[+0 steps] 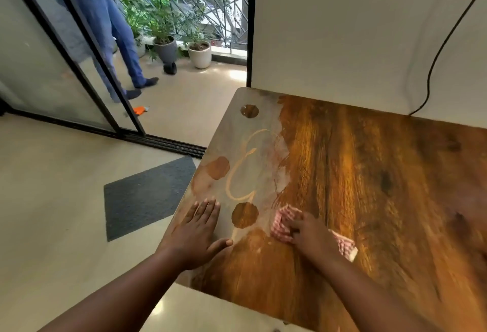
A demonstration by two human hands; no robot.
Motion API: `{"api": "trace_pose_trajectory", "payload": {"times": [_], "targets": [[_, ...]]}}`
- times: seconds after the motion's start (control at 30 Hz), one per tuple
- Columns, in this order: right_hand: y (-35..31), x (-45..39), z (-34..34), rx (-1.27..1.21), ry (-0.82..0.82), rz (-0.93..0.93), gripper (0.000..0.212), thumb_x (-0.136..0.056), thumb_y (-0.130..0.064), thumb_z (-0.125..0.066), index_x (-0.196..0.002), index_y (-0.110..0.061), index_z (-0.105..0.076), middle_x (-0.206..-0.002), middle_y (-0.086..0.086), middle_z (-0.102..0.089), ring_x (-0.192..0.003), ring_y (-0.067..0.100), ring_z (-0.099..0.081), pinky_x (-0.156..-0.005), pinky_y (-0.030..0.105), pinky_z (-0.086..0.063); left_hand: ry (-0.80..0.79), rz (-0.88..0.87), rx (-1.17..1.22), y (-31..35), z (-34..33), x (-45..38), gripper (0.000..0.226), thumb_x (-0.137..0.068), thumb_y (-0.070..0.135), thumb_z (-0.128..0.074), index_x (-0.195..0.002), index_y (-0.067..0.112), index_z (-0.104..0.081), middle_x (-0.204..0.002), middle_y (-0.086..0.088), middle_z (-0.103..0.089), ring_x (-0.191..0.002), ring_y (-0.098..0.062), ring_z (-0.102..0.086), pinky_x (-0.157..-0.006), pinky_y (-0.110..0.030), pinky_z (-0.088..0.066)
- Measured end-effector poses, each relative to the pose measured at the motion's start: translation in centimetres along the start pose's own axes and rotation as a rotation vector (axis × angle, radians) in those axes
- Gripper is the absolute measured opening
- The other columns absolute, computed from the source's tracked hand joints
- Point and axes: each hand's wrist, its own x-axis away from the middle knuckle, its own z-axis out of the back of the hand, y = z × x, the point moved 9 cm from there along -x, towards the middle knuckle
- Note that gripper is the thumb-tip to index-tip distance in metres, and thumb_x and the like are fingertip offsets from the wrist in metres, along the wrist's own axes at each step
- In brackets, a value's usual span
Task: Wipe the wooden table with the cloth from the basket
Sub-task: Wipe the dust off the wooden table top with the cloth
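- Red-and-white checked cloth [283,223]: bunched on the dusty brown wooden counter [369,173], at the dust film's near edge.
- Right hand [311,234]: grip curled over cloth, pressing down, likely to scrub.
- Left hand [196,228]: flat, fingers straight, left of cloth, probably bracing.

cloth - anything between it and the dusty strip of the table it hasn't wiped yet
Nothing visible lies between them. The cloth, gripped by the right hand, sits at the edge of the dusty strip on the table. Only the left hand rests flat on that strip, near the front corner.
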Motion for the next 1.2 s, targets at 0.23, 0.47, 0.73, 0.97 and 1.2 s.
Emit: {"api": "trace_pose_trajectory", "payload": {"times": [0.23, 0.47, 0.73, 0.97, 1.2], "targets": [[-6.7, 3.5, -4.7, -0.006, -0.07, 0.289, 0.041, -0.094, -0.036, -0.043, -0.132, -0.051, -0.042, -0.147, -0.016, -0.034, -0.133, 0.019, -0.028, -0.112, 0.042, -0.021, -0.02, 0.013, 0.01, 2.1, 0.4, -2.3, 0.099, -0.075, 0.083, 0.008, -0.146, 0.017, 0.023, -0.154, -0.004, 0.028, -0.14, -0.016, 0.031, -0.108, -0.031, 0.029], [0.5, 2.0, 0.3, -0.161, -0.001, 0.077, 0.037, -0.083, -0.03, -0.054, -0.114, -0.049, -0.062, -0.127, -0.014, -0.056, -0.11, 0.01, -0.052, -0.095, 0.022, -0.038, -0.018, -0.066, 0.047, 2.6, 0.8, -5.9, 0.107, -0.071, 0.086, 0.01, -0.15, 0.015, 0.017, -0.156, -0.006, 0.022, -0.143, -0.019, 0.025, -0.113, -0.033, 0.023], [-5.1, -2.1, -0.1, -0.027, 0.164, -0.087, 0.039, -0.095, -0.047, -0.04, -0.132, -0.042, -0.05, -0.145, -0.008, -0.04, -0.129, 0.019, -0.035, -0.106, 0.033, -0.026, -0.031, -0.203, 0.014, 1.0, 0.8, -11.6, 0.098, -0.078, 0.08, 0.01, -0.149, 0.014, 0.018, -0.159, -0.006, 0.018, -0.142, -0.015, 0.025, -0.113, -0.032, 0.022], [-4.4, 3.4, -1.7, -0.017, 0.079, -0.044, 0.03, -0.089, -0.051, -0.051, -0.115, -0.045, -0.064, -0.118, -0.011, -0.06, -0.102, 0.016, -0.056, -0.086, 0.03, -0.042, 0.008, -0.247, 0.124, -0.1, 1.4, -16.3, 0.101, -0.076, 0.085, 0.007, -0.151, 0.017, 0.014, -0.159, -0.002, 0.017, -0.137, -0.01, 0.028, -0.108, -0.026, 0.026], [-5.0, -5.8, 1.8, -0.024, 0.292, -0.262, 0.033, -0.096, -0.038, -0.044, -0.122, -0.032, -0.062, -0.133, -0.003, -0.051, -0.109, 0.017, -0.053, -0.083, 0.028, -0.041, 0.056, -0.26, 0.096, -0.4, 3.4, -20.9, 0.09, -0.086, 0.073, -0.001, -0.153, 0.013, 0.008, -0.161, -0.009, 0.009, -0.146, -0.016, 0.014, -0.112, -0.03, 0.02]]}}
